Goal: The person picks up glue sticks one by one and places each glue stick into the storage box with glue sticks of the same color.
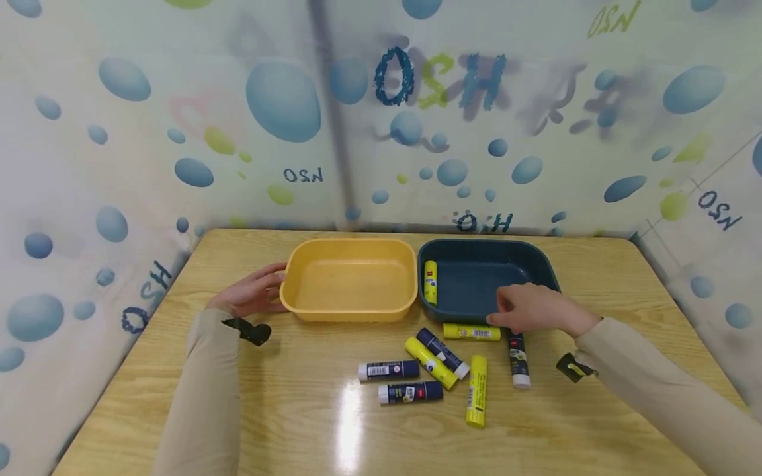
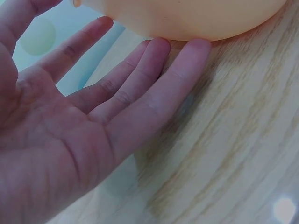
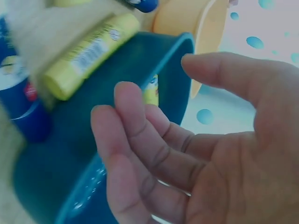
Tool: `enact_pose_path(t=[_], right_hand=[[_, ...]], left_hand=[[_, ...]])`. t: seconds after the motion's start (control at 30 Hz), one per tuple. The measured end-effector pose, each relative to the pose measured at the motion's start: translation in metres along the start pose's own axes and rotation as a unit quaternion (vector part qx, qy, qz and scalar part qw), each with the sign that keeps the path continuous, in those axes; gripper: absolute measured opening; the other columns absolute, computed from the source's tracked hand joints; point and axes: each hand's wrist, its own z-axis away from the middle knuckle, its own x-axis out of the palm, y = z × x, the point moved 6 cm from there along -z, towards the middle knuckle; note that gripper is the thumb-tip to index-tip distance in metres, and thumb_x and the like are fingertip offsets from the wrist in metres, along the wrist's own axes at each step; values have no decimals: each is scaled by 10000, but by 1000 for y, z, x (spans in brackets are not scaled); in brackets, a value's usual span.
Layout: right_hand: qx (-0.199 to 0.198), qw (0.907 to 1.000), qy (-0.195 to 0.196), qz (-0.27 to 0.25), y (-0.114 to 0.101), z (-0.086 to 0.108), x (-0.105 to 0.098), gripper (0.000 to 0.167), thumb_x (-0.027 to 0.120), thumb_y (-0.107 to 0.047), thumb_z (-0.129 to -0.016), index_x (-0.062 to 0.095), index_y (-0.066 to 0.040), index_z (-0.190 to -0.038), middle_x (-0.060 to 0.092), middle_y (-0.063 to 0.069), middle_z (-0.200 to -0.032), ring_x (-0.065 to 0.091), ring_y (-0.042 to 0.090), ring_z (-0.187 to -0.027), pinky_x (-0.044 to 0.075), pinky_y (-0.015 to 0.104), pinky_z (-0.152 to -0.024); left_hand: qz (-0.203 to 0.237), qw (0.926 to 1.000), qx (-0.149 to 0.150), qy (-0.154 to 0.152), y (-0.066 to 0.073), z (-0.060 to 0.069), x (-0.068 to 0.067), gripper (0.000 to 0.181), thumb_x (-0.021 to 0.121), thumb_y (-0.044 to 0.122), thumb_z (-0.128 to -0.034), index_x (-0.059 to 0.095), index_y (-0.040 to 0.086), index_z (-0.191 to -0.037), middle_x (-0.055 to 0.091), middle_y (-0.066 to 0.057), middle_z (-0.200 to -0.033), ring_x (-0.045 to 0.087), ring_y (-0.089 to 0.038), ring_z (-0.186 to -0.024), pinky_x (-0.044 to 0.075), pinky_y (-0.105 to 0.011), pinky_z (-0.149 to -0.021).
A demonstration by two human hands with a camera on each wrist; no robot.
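Touching the orange tray (image 1: 348, 317) mid-frame, the left hand (image 1: 253, 291) has extended fingers. Right of centre, the right hand (image 1: 538, 309) is at the navy tray (image 1: 464, 291), fingers loosely curved, thumb apart. Inside lies a yellow glue stick (image 1: 430, 283); others lie below on the counter (image 1: 286, 410).

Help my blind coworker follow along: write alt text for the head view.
A person's right-hand grip, holding nothing, is over the near edge of a dark blue tray with one yellow glue stick inside; the left-hand grip touches a yellow tray alongside. Seven more glue sticks, three yellow and four navy, lie on the wooden table.
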Motion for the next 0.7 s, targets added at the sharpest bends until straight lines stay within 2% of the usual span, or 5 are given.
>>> enact_pose_path(t=[0.13,0.2,0.37,0.5,0.7], right_hand=[[-207,9997,39,-112,10,14,11,234,645,-292,-918,533,-124,-798,499,-18,-639,412,121,-516,323,281,-497],[-142,9999,27,-59,17,18,17,217,647,-287,-913,545,-134,-798,495,-28,-632,393,112,-512,313,273,-494],[151,9997,45,184,33,20,32,242,672,-304,-896,557,-131,-772,513,-36,-632,423,112,-533,323,266,-498],[205,9993,161,258,43,21,37,272,676,-322,-891,556,-120,-754,506,-23,-635,433,126,-543,336,278,-499],[258,9990,363,50,51,18,43,271,682,-308,-883,548,-117,-745,474,-22,-606,421,127,-520,314,274,-482]], left_hand=[[28,10000,-17,0,1,-1,0,576,417,245,-1058,144,62,-1530,301,-155,-1466,520,-218,-1158,436,-532,-968],[20,10000,-3,-11,2,-2,0,575,415,244,-1058,143,59,-1531,305,-153,-1463,516,-224,-1162,431,-534,-972],[-24,10000,-14,31,0,-1,-2,569,417,248,-1058,154,65,-1528,308,-150,-1461,514,-226,-1163,430,-532,-974],[-48,10000,-27,58,1,-2,-2,585,432,264,-1053,154,72,-1530,273,-168,-1487,507,-222,-1167,435,-524,-972],[-58,9999,-45,75,0,-2,-2,587,419,265,-1057,136,79,-1537,239,-176,-1509,495,-216,-1182,430,-523,-978]])
